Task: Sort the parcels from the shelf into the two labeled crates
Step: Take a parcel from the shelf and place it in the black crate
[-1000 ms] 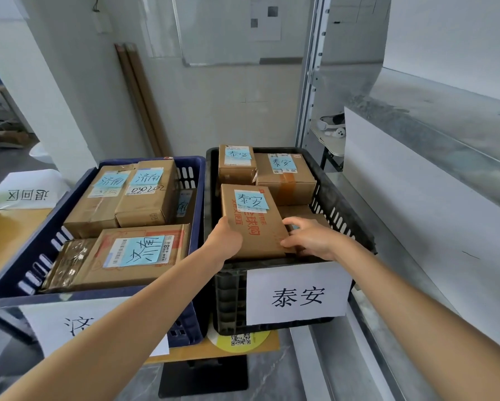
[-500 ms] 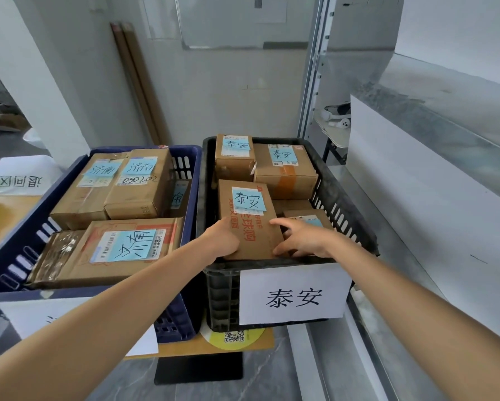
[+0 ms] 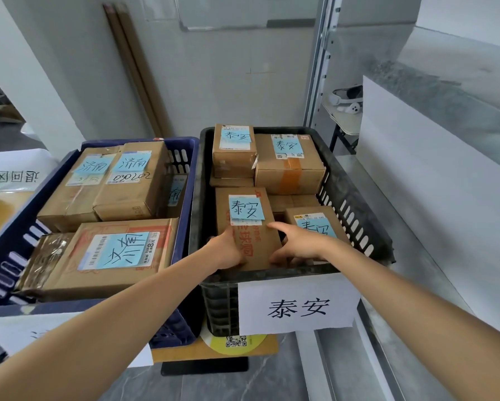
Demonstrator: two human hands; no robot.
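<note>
In black crate (image 3: 358,211), parcel (image 3: 256,241) lower.

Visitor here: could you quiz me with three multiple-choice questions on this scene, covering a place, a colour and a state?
1. Where is the front parcel? A on a chair B in the black crate C on a trolley
2. What colour are the handwritten notes? A light blue B pink C yellow
3. What do the left hand and right hand do? A hang free B hold separate parcels C both grip one parcel

B: crate walls surround it. A: every note is light blue. C: both clasp the front parcel.
</note>
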